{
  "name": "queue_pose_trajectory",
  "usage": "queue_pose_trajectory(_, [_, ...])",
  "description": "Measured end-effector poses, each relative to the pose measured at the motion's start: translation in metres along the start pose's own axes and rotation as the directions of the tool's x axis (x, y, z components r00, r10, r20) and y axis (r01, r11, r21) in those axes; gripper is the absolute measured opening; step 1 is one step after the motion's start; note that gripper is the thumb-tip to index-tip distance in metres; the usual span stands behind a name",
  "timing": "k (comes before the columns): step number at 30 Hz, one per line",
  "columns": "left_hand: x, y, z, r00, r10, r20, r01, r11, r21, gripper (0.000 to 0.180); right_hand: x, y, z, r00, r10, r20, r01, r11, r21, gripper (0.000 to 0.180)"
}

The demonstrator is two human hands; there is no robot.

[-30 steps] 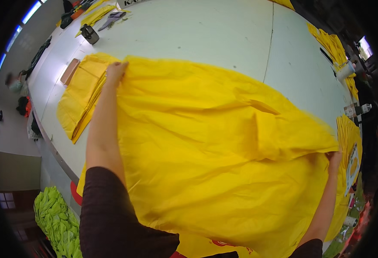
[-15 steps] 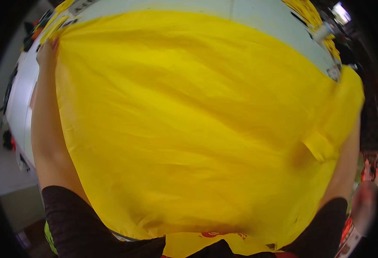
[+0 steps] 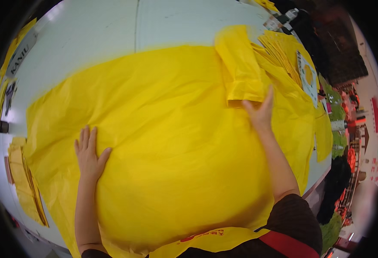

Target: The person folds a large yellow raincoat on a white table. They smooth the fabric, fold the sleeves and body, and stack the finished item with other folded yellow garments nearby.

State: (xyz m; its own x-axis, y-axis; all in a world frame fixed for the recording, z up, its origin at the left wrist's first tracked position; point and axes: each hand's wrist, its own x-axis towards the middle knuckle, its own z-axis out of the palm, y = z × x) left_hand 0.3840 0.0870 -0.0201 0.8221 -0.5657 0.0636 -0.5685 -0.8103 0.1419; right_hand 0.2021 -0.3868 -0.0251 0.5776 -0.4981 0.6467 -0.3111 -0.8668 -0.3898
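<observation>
A large yellow garment (image 3: 167, 129) lies spread over the table in front of me, lightly creased, its near edge at my body. At its far right a sleeve (image 3: 236, 56) is laid on top, the cuff end toward me. My left hand (image 3: 90, 157) rests flat on the left part of the cloth, fingers stretched and thumb apart. My right hand (image 3: 261, 112) is at the cuff, thumb and fingers spread wide. The thumb tip is by the cuff's open edge; I cannot tell whether it touches.
A pale table (image 3: 98, 38) stretches beyond the garment. Folded yellow pieces (image 3: 27, 185) are stacked at left, below a small black cylinder (image 3: 1, 126). At right are more layered yellow pieces (image 3: 279, 49), a white printed sheet (image 3: 307, 77) and a bottle (image 3: 291, 13).
The garment has come down from being held up before me and now lies flat. My left hand has let go of its far left corner; both hands have come nearer.
</observation>
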Motion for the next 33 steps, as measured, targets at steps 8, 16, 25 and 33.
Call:
queue_pose_trajectory(8, [0.031, -0.002, 0.011, 0.999, -0.010, -0.034, 0.010, 1.000, 0.004, 0.065, 0.168, 0.041, 0.033, 0.687, 0.306, 0.659, -0.723, 0.382, 0.576, 0.026])
queue_pose_trajectory(16, [-0.048, 0.001, -0.005, 0.965, -0.259, -0.037, 0.260, 0.965, 0.016, 0.064, 0.079, 0.074, -0.040, 0.743, 0.200, 0.639, -0.142, 0.980, -0.141, 0.081])
queue_pose_trajectory(25, [-0.065, -0.051, 0.018, 0.881, -0.471, -0.044, 0.473, 0.877, 0.088, 0.067, 0.069, 0.205, -0.042, 0.756, 0.470, 0.455, -0.415, 0.882, -0.223, 0.080])
queue_pose_trajectory(33, [-0.227, -0.009, 0.003, 0.745, -0.667, -0.007, 0.645, 0.718, 0.261, 0.066, -0.094, 0.086, -0.195, 0.704, 0.546, 0.455, -0.221, 0.777, -0.590, 0.069])
